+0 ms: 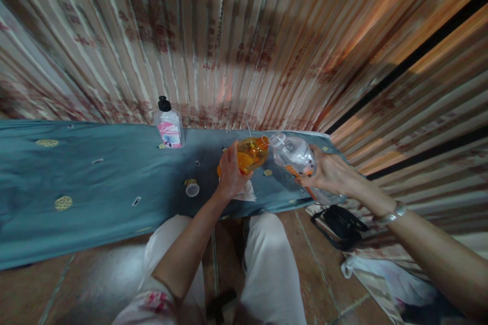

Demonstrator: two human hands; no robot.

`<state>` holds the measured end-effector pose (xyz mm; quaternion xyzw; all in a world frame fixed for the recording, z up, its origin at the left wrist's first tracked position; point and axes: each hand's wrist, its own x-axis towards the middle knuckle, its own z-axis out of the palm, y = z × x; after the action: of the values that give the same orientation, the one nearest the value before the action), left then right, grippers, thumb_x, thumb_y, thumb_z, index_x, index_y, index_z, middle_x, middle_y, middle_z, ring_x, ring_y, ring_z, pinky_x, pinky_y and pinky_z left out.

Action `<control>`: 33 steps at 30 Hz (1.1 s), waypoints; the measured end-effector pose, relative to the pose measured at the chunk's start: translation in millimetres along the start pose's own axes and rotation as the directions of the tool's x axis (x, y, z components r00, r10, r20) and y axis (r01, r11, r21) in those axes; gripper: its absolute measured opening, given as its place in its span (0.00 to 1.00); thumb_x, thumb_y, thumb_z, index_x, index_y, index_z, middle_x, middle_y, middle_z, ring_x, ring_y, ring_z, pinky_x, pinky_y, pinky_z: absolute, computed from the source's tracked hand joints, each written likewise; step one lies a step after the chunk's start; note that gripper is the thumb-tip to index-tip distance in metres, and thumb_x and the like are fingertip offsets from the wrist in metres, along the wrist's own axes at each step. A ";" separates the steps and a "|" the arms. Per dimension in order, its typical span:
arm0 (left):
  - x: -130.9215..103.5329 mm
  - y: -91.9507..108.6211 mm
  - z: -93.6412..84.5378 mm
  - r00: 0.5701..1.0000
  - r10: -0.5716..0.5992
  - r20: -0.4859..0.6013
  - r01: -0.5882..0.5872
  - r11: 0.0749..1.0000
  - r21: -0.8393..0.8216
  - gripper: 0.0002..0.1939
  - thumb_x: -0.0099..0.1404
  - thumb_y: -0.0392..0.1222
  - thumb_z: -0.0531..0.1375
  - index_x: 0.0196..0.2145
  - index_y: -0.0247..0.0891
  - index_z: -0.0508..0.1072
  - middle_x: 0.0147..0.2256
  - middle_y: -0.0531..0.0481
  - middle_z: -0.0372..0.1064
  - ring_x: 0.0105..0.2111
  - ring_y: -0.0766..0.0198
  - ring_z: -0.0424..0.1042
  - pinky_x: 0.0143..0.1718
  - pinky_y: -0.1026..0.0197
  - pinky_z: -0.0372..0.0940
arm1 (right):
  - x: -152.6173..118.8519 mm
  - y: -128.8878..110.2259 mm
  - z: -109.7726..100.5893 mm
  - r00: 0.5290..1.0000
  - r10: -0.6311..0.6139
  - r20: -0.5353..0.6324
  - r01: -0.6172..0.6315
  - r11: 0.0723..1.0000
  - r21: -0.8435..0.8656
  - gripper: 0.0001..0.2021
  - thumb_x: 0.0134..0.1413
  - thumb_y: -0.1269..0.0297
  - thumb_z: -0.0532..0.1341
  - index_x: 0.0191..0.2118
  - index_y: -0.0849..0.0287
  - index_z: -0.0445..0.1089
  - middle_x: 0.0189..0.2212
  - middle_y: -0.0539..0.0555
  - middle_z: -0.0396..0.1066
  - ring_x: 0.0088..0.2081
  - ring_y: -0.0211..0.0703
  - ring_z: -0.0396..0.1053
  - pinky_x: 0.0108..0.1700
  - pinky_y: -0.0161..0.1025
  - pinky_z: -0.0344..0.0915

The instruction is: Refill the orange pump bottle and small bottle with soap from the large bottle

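Note:
My left hand [231,175] is closed around a bottle of orange liquid [254,153], tilted with its open orange neck toward the right. My right hand [328,170] grips a large clear plastic bottle [295,153] with an orange label, tipped so its mouth points left. The two mouths meet or nearly meet; I cannot tell whether they touch or whether liquid passes between them. Beneath my left hand lies a crumpled white tissue or wipe [247,193]. A small round whitish cap or cup [192,190] sits left of that hand on the teal cloth [110,172].
A clear bottle with a black cap and pink label [170,129] stands at the back by the pleated curtain [183,51]. On the tiled floor to the right are a black bag [339,226] and white cloth [389,277]. My knees are against the cloth-covered surface's front edge.

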<state>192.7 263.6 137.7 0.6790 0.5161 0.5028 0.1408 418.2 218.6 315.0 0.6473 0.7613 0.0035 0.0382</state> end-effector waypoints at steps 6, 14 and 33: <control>0.3 1.0 -0.9 1.000 -0.008 0.002 0.008 1.000 -0.007 0.56 0.47 0.36 0.70 0.67 0.42 0.44 0.62 0.36 0.57 0.60 0.43 0.62 0.61 0.39 0.57 | -0.6 0.0 0.4 1.000 -0.019 -0.019 0.019 1.000 0.012 0.38 0.43 0.45 0.63 0.56 0.68 0.63 0.28 0.55 0.75 0.32 0.55 0.75 0.30 0.39 0.63; 0.5 1.5 0.2 1.000 -0.003 -0.017 0.003 1.000 -0.017 0.56 0.46 0.35 0.70 0.66 0.41 0.45 0.61 0.36 0.58 0.60 0.42 0.61 0.61 0.40 0.57 | -0.1 -1.5 -0.5 1.000 -0.008 0.004 0.008 1.000 0.019 0.36 0.43 0.45 0.64 0.53 0.69 0.66 0.24 0.53 0.72 0.25 0.48 0.71 0.26 0.38 0.57; -0.2 0.7 0.8 1.000 0.003 -0.016 -0.003 1.000 -0.011 0.56 0.46 0.35 0.71 0.67 0.41 0.44 0.62 0.36 0.57 0.60 0.43 0.61 0.61 0.40 0.57 | -1.0 -3.9 -2.4 1.000 -0.007 -0.004 0.007 1.000 0.030 0.37 0.43 0.46 0.64 0.54 0.70 0.65 0.26 0.55 0.74 0.28 0.53 0.74 0.28 0.38 0.60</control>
<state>193.8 263.3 137.7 0.6749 0.5134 0.5113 0.1394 414.4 217.1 317.2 0.6450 0.7636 -0.0069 0.0268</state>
